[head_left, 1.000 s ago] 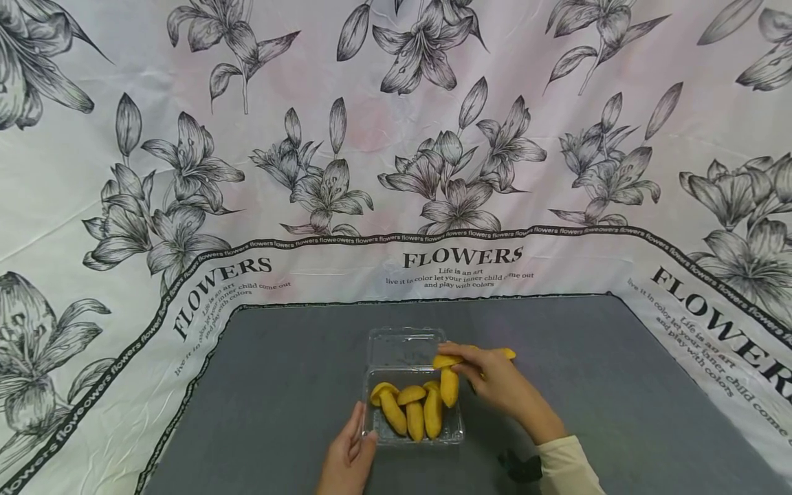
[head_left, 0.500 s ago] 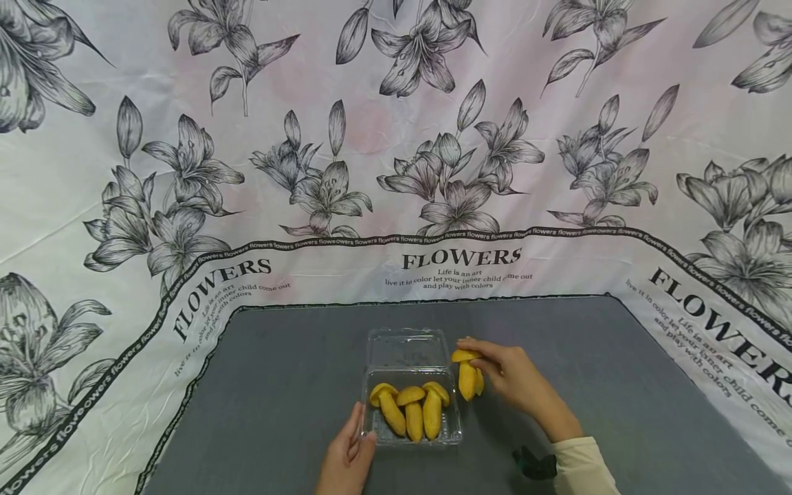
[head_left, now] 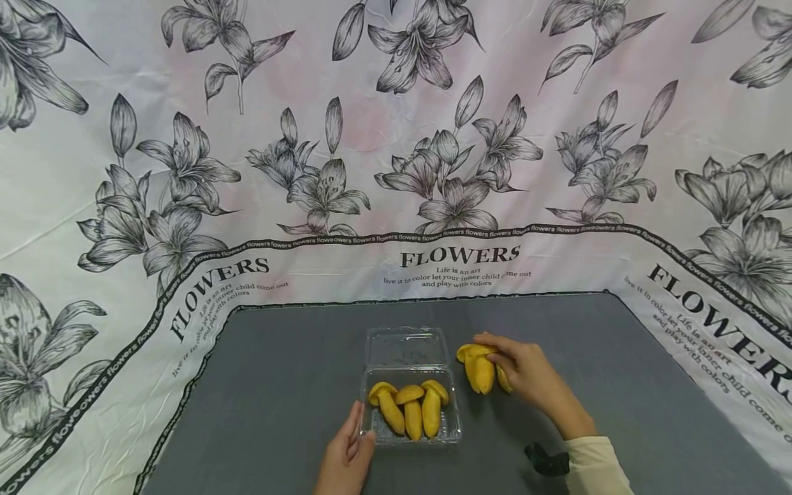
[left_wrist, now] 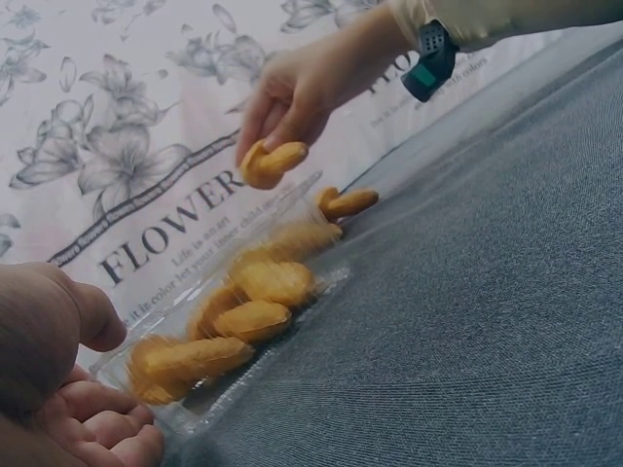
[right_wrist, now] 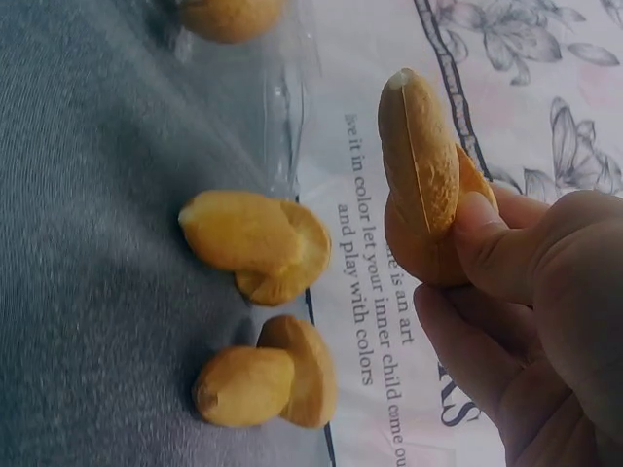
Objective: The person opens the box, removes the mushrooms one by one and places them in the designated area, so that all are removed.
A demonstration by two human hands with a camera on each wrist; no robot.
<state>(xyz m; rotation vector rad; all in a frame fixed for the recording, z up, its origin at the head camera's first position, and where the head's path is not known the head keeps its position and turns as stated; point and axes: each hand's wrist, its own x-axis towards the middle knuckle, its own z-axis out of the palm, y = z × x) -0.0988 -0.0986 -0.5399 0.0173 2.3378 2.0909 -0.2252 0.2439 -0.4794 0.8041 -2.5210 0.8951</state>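
Observation:
My left hand (head_left: 346,450) grips the left side of a clear plastic clamshell box (head_left: 405,347), whose lid stands open at the back. Three yellow mushrooms (head_left: 413,416) lie in it side by side, caps toward the back. Right of the box, my right hand (head_left: 533,378) pinches a yellow mushroom (right_wrist: 419,146) between thumb and fingers, by the cap. Close by, two more mushrooms rest on the table, one (right_wrist: 238,231) nearer the box, the other (right_wrist: 253,379) farther right; in the head view the held mushroom and the hand partly cover them.
A grey cloth covers the table (head_left: 278,385). Behind it and along both sides hangs a white floral curtain (head_left: 334,268) with printed lettering. A dark strapped device (left_wrist: 428,63) sits at the right wrist, beside a pale sleeve (head_left: 597,464).
My right hand has carried a mushroom out of the box's right side and moved rightward, over the mushrooms on the table. My left hand stays at the box, which now holds three mushrooms.

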